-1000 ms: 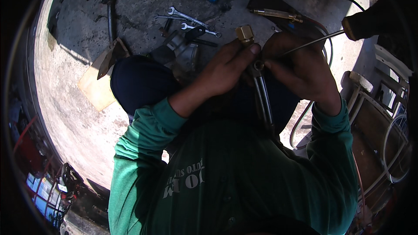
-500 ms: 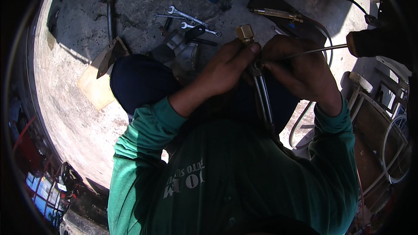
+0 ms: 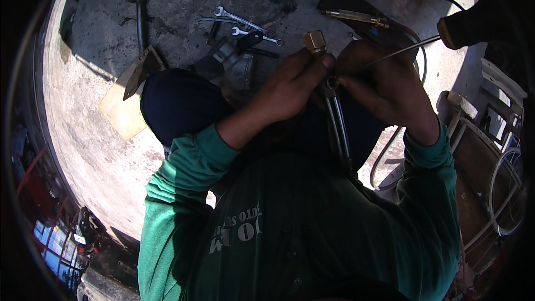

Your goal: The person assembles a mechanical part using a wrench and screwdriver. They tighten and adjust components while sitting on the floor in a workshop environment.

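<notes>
The left grip [image 3: 292,86] pinches a brass fitting [image 3: 315,41]; wrenches [image 3: 245,23] lie beyond.

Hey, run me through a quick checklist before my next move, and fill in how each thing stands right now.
1. Left hand holding the tool with metal tubes: ok, the thumb presses just below its brass nut.
2. Right hand on the thin metal rod: ok, the shaft runs into its fingers.
3. Rod tip seated in the tool: cannot tell, the tip is hidden by your fingers.
4. Gloves worn: not ok, both hands are bare.
5. Wrenches clear of your grip: ok, they lie on the floor, apart from both hands.
</notes>
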A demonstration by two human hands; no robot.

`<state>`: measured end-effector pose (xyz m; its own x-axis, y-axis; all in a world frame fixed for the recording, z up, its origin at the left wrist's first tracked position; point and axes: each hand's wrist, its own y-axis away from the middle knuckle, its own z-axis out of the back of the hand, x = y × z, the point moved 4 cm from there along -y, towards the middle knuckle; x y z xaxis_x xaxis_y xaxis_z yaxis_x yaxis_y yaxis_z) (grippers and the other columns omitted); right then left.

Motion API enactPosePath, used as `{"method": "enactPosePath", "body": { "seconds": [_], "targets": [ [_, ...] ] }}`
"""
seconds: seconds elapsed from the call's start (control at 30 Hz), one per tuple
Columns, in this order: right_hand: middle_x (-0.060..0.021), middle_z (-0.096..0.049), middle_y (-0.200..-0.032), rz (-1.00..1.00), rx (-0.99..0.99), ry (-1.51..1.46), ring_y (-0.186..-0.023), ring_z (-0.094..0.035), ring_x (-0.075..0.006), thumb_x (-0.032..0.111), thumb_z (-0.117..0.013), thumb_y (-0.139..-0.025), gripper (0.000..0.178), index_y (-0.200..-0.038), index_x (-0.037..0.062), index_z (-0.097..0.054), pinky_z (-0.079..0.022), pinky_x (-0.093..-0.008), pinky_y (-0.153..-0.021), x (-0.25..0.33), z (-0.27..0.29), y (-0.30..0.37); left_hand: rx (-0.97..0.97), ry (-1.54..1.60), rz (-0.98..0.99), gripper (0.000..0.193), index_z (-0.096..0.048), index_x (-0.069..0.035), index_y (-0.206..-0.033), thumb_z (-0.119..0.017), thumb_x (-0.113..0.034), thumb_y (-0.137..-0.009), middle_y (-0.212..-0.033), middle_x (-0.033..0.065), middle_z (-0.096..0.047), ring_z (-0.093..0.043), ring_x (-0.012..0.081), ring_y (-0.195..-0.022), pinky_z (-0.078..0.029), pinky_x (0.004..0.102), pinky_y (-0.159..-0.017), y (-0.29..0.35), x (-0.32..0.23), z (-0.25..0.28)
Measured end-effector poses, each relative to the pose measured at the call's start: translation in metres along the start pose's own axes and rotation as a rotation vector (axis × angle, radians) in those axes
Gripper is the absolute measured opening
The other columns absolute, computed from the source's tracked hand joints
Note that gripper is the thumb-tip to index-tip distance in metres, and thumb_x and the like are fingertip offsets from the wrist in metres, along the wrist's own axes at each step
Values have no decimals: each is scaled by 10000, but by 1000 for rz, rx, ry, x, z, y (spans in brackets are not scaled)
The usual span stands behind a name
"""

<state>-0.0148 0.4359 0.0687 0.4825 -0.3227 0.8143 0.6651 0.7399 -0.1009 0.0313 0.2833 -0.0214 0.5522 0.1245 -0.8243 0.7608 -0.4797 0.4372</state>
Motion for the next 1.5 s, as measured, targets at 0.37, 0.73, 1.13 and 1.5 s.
{"method": "enactPosePath", "body": {
  "seconds": [0.37, 0.73, 1.13, 1.5],
  "targets": [
    [-138, -654, -900, 30, 27, 77, -758, -651, -361, 53, -726, -834, 210, -1021, 5, -645, -508, -421, -664, -9, -4, 4, -22, -39, -16, 454, -597, 24, -1202, -488, -392, -1057, -987, 108, -675, -668, 178, -852, -545, 313, -727, -1, 0, 2],
    [-131, -642, -858, 27, 23, -45, -739, -649, -355, 27, -718, -829, 177, -980, 0, -627, -502, -417, -640, -5, 2, -2, -15, -29, -20, 433, -614, 25, -1175, -492, -376, -1061, -994, 112, -681, -676, 181, -875, -545, 307, -738, 0, -2, 1],
    [-152, -683, -955, 56, 73, -30, -814, -677, -374, 3, -729, -818, 209, -996, -21, -622, -534, -419, -696, -6, 4, 0, -45, 32, -88, 413, -595, 44, -1075, -487, -354, -1064, -886, 113, -682, -678, 170, -737, -554, 297, -611, -1, -2, -2],
    [-150, -683, -968, 10, 91, -3, -849, -678, -379, 31, -732, -825, 204, -991, -7, -619, -538, -432, -727, -7, 2, -2, -60, -24, -136, 412, -604, 43, -1067, -485, -351, -1062, -881, 114, -685, -672, 170, -724, -545, 308, -621, -1, -4, 0]
  ]
}}
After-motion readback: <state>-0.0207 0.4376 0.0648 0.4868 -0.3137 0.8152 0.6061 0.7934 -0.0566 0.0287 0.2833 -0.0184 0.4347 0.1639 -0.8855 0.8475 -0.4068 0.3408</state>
